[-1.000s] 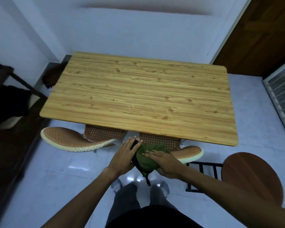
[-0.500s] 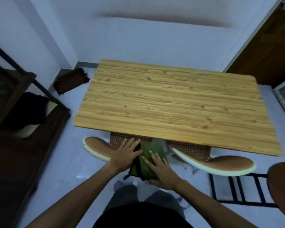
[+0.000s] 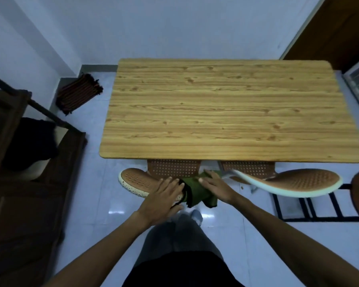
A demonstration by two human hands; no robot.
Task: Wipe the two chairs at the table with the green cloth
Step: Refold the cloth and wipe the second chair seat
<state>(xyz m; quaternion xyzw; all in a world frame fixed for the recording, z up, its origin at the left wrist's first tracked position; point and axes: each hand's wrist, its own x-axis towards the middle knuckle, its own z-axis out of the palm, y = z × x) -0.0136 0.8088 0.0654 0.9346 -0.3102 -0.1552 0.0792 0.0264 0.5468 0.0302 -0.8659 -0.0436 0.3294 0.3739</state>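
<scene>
Pressing flat, open hands, left and right, onto the crumpled dark-green cloth atop the left chair.

Pale blue-white walls met a glossy tiled floor, with a wood-grain tabletop centred and a dark cabinet at left.

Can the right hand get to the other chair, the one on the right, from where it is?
Probably yes. The right hand lies flat on the green cloth, and the right chair curves just beside it with nothing between them; only its seat is tucked under the table.
</scene>
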